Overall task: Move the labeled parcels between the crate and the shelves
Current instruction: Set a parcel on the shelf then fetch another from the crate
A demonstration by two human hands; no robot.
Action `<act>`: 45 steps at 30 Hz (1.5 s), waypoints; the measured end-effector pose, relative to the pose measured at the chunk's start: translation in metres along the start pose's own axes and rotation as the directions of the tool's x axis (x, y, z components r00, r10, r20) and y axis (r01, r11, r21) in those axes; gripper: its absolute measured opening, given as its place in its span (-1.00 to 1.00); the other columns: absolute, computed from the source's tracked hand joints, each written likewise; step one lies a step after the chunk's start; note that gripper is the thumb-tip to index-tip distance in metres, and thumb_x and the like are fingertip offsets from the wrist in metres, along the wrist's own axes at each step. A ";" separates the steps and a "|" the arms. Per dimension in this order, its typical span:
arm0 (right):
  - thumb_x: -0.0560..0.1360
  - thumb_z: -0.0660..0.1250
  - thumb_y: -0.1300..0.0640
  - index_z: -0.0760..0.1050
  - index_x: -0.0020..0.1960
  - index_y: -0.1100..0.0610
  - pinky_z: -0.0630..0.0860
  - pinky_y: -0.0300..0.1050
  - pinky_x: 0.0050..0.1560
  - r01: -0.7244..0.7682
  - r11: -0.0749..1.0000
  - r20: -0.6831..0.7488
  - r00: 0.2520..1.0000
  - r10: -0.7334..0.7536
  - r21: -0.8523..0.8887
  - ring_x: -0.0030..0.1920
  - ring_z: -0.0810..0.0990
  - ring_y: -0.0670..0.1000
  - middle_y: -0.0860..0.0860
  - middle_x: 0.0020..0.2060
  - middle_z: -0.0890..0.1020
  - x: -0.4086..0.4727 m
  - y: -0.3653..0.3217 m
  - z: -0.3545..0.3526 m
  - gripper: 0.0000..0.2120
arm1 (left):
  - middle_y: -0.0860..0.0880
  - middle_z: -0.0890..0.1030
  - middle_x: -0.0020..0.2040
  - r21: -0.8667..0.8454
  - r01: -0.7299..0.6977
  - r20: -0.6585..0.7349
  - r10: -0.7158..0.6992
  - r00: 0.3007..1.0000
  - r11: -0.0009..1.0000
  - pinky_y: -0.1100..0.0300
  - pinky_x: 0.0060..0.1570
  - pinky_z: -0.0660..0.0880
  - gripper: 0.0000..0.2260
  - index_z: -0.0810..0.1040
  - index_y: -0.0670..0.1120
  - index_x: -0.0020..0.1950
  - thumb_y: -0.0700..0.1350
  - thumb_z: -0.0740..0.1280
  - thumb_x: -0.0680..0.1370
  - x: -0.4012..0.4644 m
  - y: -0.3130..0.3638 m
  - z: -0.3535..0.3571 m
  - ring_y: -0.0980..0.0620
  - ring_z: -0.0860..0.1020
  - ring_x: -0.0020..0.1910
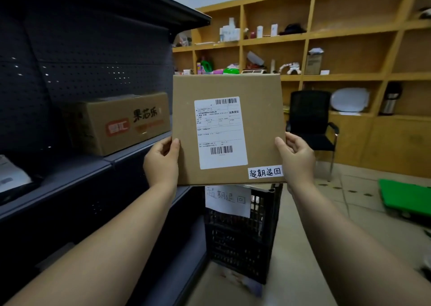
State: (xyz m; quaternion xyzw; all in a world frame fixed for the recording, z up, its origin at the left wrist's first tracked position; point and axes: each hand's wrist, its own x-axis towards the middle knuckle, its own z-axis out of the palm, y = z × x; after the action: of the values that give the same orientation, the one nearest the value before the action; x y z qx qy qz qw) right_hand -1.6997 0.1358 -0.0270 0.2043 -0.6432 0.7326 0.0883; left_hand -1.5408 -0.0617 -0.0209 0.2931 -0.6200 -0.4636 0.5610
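I am gripping a flat, smooth cardboard parcel [227, 128] upright, left hand [161, 163] and right hand [296, 158] clamping its edges above the black lattice crate [242, 235].

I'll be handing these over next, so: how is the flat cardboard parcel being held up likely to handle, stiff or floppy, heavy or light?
Probably stiff: the flat parcel keeps straight edges though the left hand and right hand pinch only its lower sides. Likely light for its size, since fingertip grips hold it upright. Its smooth cardboard could slip from so shallow a hold.
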 end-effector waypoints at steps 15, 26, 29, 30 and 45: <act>0.50 0.33 -0.04 0.50 0.25 0.07 0.60 0.00 0.04 -0.072 0.974 -0.196 0.980 0.030 -0.213 0.04 0.61 -0.02 -0.07 0.02 0.62 0.125 0.080 0.044 -0.64 | 0.15 0.57 -0.11 -0.026 0.095 0.211 -0.088 0.974 0.995 0.29 -0.13 0.37 -0.78 0.63 -0.07 0.14 -0.05 0.33 0.53 0.122 -0.090 0.159 0.24 0.50 -0.20; 0.51 0.29 -0.07 0.51 0.25 0.09 0.49 -0.13 -0.11 -0.221 0.880 -0.313 0.946 0.088 -0.421 -0.05 0.53 -0.04 -0.01 0.03 0.60 0.196 0.156 0.075 -0.62 | 0.05 0.59 -0.06 0.112 0.163 0.359 -0.193 0.913 0.980 0.15 -0.02 0.47 -0.77 0.62 -0.07 0.12 -0.02 0.33 0.54 0.188 -0.173 0.255 0.03 0.55 -0.05; 0.53 0.27 -0.07 0.51 0.23 0.09 0.53 -0.10 -0.14 -0.278 0.841 -0.320 0.938 0.133 -0.465 -0.08 0.55 -0.02 -0.01 -0.02 0.60 0.211 0.178 0.080 -0.65 | 0.05 0.60 -0.07 0.143 0.185 0.366 -0.225 0.903 0.972 0.19 -0.11 0.41 -0.79 0.64 -0.06 0.08 0.00 0.33 0.53 0.196 -0.200 0.278 0.04 0.53 -0.11; 0.53 0.26 -0.07 0.50 0.22 0.09 0.57 -0.05 -0.12 -0.301 0.830 -0.320 0.934 0.159 -0.469 -0.09 0.57 0.00 0.00 -0.03 0.61 0.217 0.186 0.082 -0.66 | 0.05 0.61 -0.07 0.155 0.188 0.368 -0.234 0.900 0.970 0.19 -0.12 0.41 -0.79 0.64 -0.05 0.07 0.00 0.34 0.52 0.199 -0.209 0.286 0.05 0.53 -0.12; 0.53 0.23 -0.03 0.54 0.14 0.07 0.28 -0.26 -0.40 -0.520 0.661 -0.347 0.854 0.388 -0.541 -0.28 0.47 -0.13 -0.06 -0.20 0.54 0.313 0.314 0.100 -0.73 | 0.13 0.53 -0.27 0.416 0.279 0.359 -0.439 0.824 0.865 0.28 -0.43 0.28 -0.80 0.61 -0.04 0.05 0.00 0.26 0.57 0.216 -0.317 0.389 0.21 0.43 -0.32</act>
State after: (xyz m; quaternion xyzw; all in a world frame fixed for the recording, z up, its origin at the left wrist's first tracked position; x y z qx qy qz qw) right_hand -2.0863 -0.0528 -0.1738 -0.0792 -0.8640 0.4964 0.0280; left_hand -2.0094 -0.2835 -0.1932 0.3869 -0.7347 -0.5002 0.2458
